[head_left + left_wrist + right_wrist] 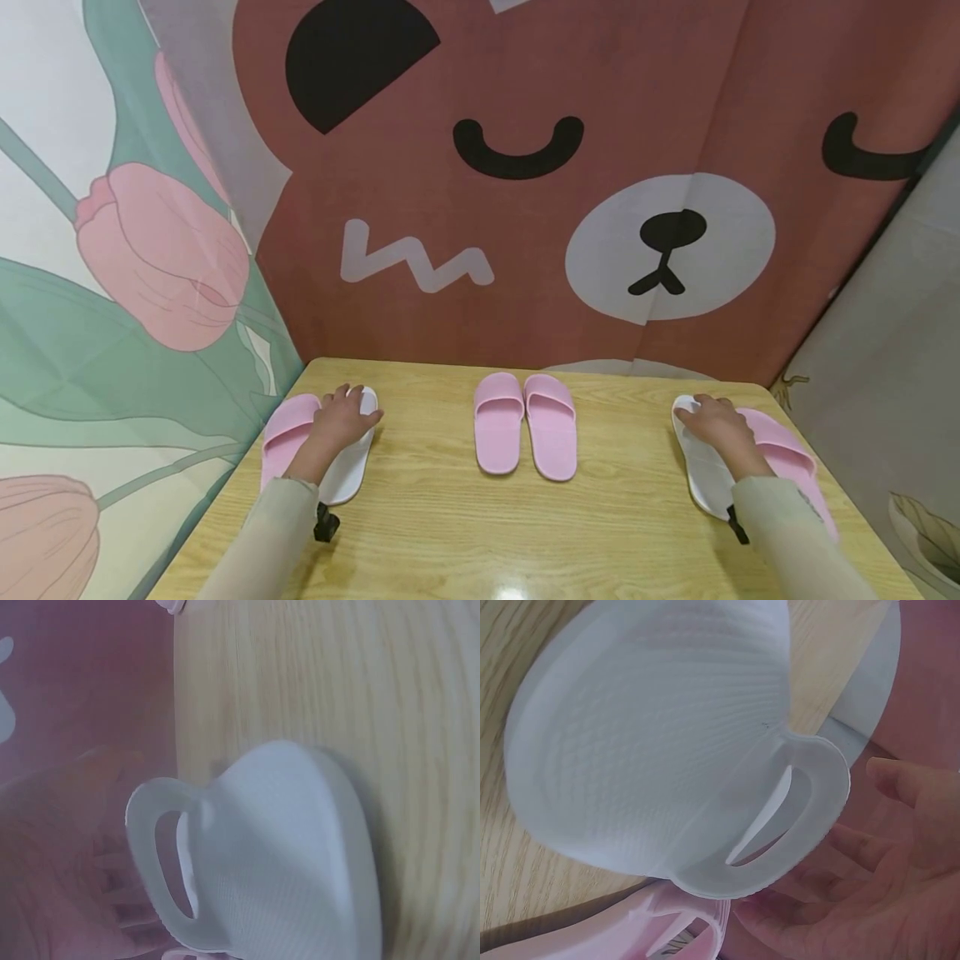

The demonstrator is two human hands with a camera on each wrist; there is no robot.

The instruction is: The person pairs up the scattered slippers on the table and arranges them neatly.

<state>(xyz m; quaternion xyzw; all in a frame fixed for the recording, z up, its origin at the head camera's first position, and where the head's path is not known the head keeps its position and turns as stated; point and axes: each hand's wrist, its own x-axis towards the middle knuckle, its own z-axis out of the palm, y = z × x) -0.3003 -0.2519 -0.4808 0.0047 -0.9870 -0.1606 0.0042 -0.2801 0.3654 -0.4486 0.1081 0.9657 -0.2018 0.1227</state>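
Observation:
At the table's left side, my left hand (343, 423) reaches over a white slipper (347, 471), with a pink slipper (281, 442) beside it. In the left wrist view, the spread fingers (124, 900) are near the white slipper's strap (146, 847), not curled round it. On the right, my right hand (717, 423) is above another white slipper (703, 471), next to a pink slipper (787, 454). Loosely bent fingers (855, 844) and thumb show beyond that slipper's strap (829, 795) in the right wrist view, gripping nothing.
A pair of pink slippers, the left one (498, 437) and the right one (553, 442), lies at the back middle of the wooden table (450, 542). A hanging cloth (420, 183) with a bear's face rises behind the table, and a tulip-print cloth (161, 258) hangs at the left.

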